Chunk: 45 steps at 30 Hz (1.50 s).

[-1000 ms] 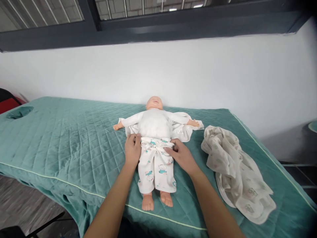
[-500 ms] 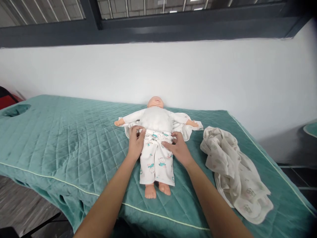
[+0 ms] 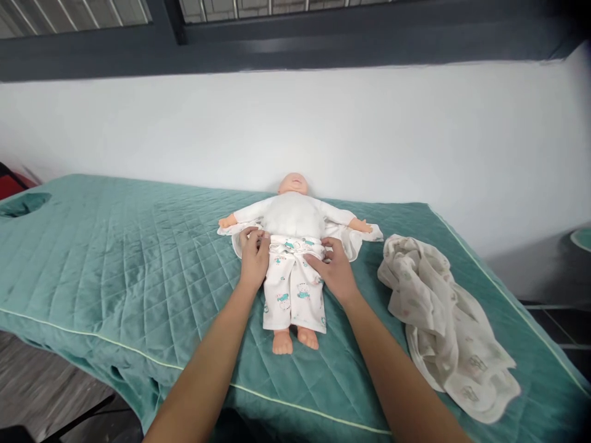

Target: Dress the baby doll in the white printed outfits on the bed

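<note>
A baby doll (image 3: pixel 293 212) lies on its back with arms spread and its feet toward me. White baby pants (image 3: pixel 295 289) with a teal and pink print cover its legs, and the waistband reaches its belly. My left hand (image 3: pixel 253 255) has its fingers curled at the left side of the waistband. At the other side my right hand (image 3: pixel 336 267) pinches the waistband, its thumb on the front of the pants. A white printed shirt (image 3: pixel 348 239) lies spread open beneath the doll's body and arms. My fingertips are partly hidden by cloth.
A crumpled white printed cloth (image 3: pixel 443 326) lies to the right of the doll. Everything rests on a bed with a green quilted cover (image 3: pixel 152 264), which has a hole (image 3: pixel 25 205) at the far left. Behind it stands a white wall (image 3: pixel 295 123) under a dark window frame.
The view has shifted slightly, so the doll appears a little higher and to the right. Both hands stay at the waistband, with only small finger movements.
</note>
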Tool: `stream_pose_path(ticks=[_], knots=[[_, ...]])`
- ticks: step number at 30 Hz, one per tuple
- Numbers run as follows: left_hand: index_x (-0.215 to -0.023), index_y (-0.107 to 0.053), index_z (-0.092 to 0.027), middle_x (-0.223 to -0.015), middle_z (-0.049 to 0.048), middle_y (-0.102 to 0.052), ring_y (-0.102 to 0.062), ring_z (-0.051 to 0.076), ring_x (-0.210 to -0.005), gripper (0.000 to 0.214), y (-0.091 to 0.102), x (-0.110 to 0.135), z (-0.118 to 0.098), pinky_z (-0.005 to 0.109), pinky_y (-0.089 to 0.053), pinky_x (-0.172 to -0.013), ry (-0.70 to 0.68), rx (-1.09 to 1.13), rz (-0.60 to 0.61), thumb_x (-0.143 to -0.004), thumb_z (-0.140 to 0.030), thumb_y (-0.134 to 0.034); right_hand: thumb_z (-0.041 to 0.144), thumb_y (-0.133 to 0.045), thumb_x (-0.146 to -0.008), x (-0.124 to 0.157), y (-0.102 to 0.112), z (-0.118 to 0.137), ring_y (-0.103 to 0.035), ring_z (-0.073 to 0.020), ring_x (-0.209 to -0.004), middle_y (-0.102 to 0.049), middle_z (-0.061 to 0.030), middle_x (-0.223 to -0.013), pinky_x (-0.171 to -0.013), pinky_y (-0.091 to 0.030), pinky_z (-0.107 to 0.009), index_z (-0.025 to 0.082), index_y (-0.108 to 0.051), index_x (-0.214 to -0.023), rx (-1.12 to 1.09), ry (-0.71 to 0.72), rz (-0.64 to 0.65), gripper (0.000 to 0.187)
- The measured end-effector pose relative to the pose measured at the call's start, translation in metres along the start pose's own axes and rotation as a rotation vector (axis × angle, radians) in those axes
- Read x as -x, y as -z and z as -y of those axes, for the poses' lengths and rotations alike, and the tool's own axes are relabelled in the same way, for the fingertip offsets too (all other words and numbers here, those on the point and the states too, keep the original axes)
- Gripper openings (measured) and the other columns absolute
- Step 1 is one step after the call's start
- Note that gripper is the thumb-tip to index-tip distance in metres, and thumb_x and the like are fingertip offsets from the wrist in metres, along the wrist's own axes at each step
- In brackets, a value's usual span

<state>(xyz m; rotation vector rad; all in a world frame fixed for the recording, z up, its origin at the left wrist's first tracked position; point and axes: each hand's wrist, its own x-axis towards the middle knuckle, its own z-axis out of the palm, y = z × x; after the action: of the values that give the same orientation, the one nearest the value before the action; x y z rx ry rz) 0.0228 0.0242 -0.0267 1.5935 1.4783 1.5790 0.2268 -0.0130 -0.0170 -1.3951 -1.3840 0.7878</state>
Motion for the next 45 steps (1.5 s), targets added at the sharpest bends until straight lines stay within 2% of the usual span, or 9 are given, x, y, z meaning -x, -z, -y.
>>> stream_pose_path(ticks=[4, 9, 13, 19, 22, 26, 31, 36, 45], knots=[[-0.09, -0.061, -0.02, -0.128, 0.0104, -0.045, -0.05, 0.022, -0.122, 0.023, 0.003, 0.002, -0.001, 0.038, -0.045, -0.106, 0.026, -0.022, 0.023, -0.099, -0.038, -0.05, 0.055, -0.077, -0.071, -0.001, 0.0, 0.001, -0.052, -0.0179, -0.08, -0.058, -0.0007, -0.098, -0.075, -0.044, -0.033, 0.024, -0.054, -0.105, 0.044, -0.001, -0.011, 0.052], [-0.085, -0.062, -0.019, -0.135, 0.0107, -0.041, -0.044, 0.023, -0.132, 0.025, 0.011, 0.011, -0.001, 0.041, -0.034, -0.118, -0.007, -0.073, 0.046, -0.098, -0.037, -0.051, 0.051, -0.075, -0.075, -0.003, 0.001, -0.001, -0.05, -0.0176, -0.082, -0.053, 0.0001, -0.093, -0.076, -0.042, -0.032, 0.023, -0.054, -0.09, 0.127, 0.138, -0.037, 0.038], [-0.079, -0.06, -0.018, -0.139, 0.0111, -0.041, -0.045, 0.024, -0.132, 0.03, 0.021, 0.028, -0.005, 0.044, -0.034, -0.118, -0.037, -0.083, 0.091, -0.099, -0.038, -0.049, 0.05, -0.074, -0.076, -0.003, 0.002, 0.001, -0.05, -0.0168, -0.08, -0.052, 0.0005, -0.09, -0.073, -0.04, -0.031, 0.022, -0.054, -0.079, 0.167, 0.198, -0.022, 0.035], [-0.087, -0.06, -0.02, -0.138, 0.0109, -0.042, -0.047, 0.023, -0.13, 0.025, 0.033, 0.05, -0.009, 0.043, -0.038, -0.115, -0.065, -0.116, 0.139, -0.099, -0.04, -0.05, 0.06, -0.071, -0.078, 0.001, 0.002, 0.002, -0.045, -0.0149, -0.068, -0.051, 0.004, -0.071, -0.064, -0.033, -0.029, 0.023, -0.049, -0.069, 0.295, 0.087, -0.005, 0.043], [-0.098, -0.057, -0.022, -0.139, 0.0113, -0.042, -0.049, 0.023, -0.129, 0.019, 0.034, 0.051, -0.007, 0.041, -0.042, -0.11, -0.071, -0.105, 0.186, -0.096, -0.041, -0.056, 0.067, -0.066, -0.079, 0.005, 0.002, 0.004, -0.044, -0.0144, -0.064, -0.051, 0.0046, -0.066, -0.061, -0.03, -0.029, 0.023, -0.046, -0.068, 0.396, 0.046, -0.023, 0.049], [-0.107, -0.053, -0.023, -0.14, 0.0114, -0.042, -0.046, 0.024, -0.134, 0.026, 0.034, 0.049, -0.005, 0.041, -0.04, -0.113, -0.08, -0.109, 0.227, -0.091, -0.041, -0.063, 0.069, -0.062, -0.082, 0.014, 0.005, 0.011, -0.043, -0.0145, -0.061, -0.05, 0.0046, -0.062, -0.06, -0.028, -0.028, 0.023, -0.043, -0.067, 0.465, 0.049, -0.02, 0.052], [-0.106, -0.054, -0.023, -0.139, 0.0105, -0.044, -0.049, 0.024, -0.13, 0.026, 0.033, 0.049, -0.005, 0.04, -0.042, -0.11, -0.051, -0.131, 0.208, -0.09, -0.042, -0.064, 0.063, -0.06, -0.085, 0.034, 0.009, 0.019, -0.044, -0.0146, -0.06, -0.048, 0.0049, -0.058, -0.06, -0.03, -0.028, 0.023, -0.044, -0.067, 0.365, 0.043, 0.054, 0.047], [-0.105, -0.057, -0.023, -0.139, 0.0105, -0.044, -0.052, 0.024, -0.125, 0.025, 0.033, 0.05, -0.005, 0.039, -0.045, -0.105, -0.046, -0.144, 0.184, -0.091, -0.043, -0.063, 0.063, -0.056, -0.088, 0.054, 0.009, 0.02, -0.04, -0.0129, -0.06, -0.039, 0.0056, -0.058, -0.057, -0.029, -0.027, 0.022, -0.042, -0.064, 0.286, 0.05, 0.12, 0.05], [-0.104, -0.057, -0.023, -0.138, 0.0098, -0.047, -0.055, 0.023, -0.122, 0.023, 0.034, 0.049, -0.007, 0.038, -0.047, -0.102, -0.052, -0.144, 0.173, -0.091, -0.041, -0.063, 0.06, -0.056, -0.089, 0.053, 0.008, 0.019, -0.046, -0.0147, -0.063, -0.047, 0.0046, -0.061, -0.059, -0.034, -0.028, 0.022, -0.049, -0.07, 0.258, 0.046, 0.124, 0.043]])
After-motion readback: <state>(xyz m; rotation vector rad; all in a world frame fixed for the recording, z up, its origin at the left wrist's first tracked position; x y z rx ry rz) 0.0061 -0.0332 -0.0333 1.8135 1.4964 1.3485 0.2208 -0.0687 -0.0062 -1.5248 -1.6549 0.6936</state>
